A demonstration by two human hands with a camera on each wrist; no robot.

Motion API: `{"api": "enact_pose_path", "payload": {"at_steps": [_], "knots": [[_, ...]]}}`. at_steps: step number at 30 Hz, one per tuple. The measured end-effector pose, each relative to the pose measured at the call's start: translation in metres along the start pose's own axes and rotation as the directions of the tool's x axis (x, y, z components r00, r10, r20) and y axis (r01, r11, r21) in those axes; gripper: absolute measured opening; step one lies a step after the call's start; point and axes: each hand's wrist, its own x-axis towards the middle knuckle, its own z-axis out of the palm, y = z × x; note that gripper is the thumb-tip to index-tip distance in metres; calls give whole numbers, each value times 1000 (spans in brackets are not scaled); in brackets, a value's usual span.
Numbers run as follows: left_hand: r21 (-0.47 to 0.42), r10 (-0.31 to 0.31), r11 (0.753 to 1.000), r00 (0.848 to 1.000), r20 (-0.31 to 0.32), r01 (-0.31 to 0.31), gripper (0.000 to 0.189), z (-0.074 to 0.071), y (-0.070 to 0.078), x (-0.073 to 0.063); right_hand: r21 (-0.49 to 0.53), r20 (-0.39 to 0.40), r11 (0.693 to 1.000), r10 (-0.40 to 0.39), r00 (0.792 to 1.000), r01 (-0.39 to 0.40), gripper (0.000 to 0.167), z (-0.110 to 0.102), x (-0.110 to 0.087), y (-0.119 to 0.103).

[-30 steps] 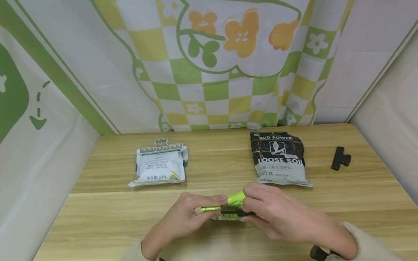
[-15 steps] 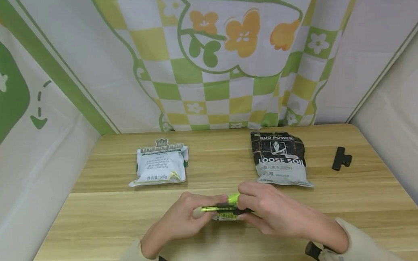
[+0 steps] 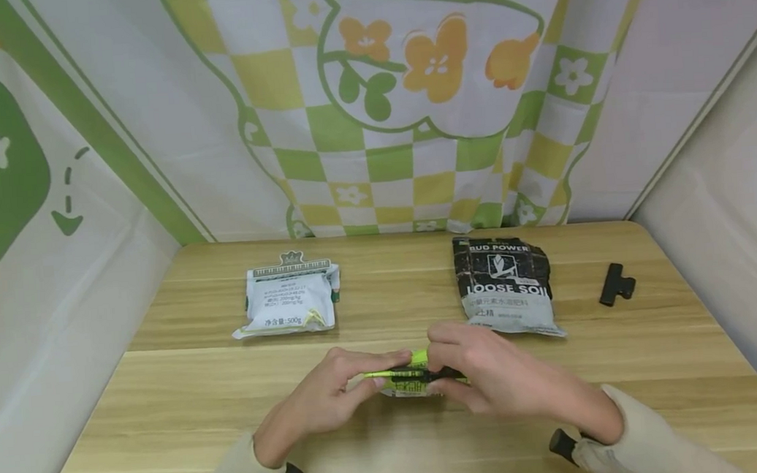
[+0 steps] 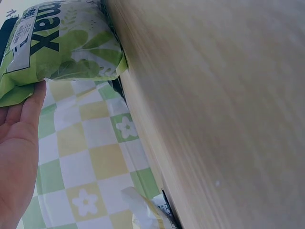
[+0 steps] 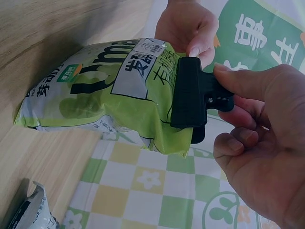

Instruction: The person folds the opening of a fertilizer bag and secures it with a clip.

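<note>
A green-and-white printed plastic bag (image 5: 100, 90) stands upright on the table between both hands. My left hand (image 3: 333, 390) pinches the bag's folded top edge at its left end, thumb on the near side. In the right wrist view, a black clip (image 5: 188, 93) straddles that top edge, its long jaws lying along the fold. My right hand (image 3: 500, 371) pinches the clip's handles between thumb and fingers. The left wrist view shows the left fingers against the green top of the bag, their tips hidden behind it.
Behind on the left lies a white bag (image 3: 291, 301) with a piano-patterned clip (image 3: 292, 269) on its top. A black-and-grey soil bag (image 3: 506, 286) lies behind on the right. Farther right is another black clip (image 3: 615, 284). A checkered curtain (image 3: 406, 161) hangs behind the table.
My right hand has shifted slightly left along the bag's top, still pinching the clip. The left hand has stayed almost in place.
</note>
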Motion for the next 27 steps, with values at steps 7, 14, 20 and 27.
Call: {"api": "enact_pose_path", "payload": {"at_steps": [7, 14, 20, 27], "knots": [[-8, -43, 999, 999, -2, 43, 37, 1, 0, 0, 31, -11, 999, -12, 1000, 12, 28, 0, 0, 4], [-22, -41, 999, 999, 25, 42, 40, -1, 4, 1, 33, 14, 999, 20, 1000, -21, 22, 0, -1, 3], [2, -47, 999, 999, 20, 47, 43, 1, 7, 4, 45, 26, 995, 92, 995, -93, 22, 1, -4, 2], [93, -100, 990, 995, -21, 102, 37, 3, 14, 10, 42, -17, 992, 121, 992, -120, 25, 4, -8, 3]]}}
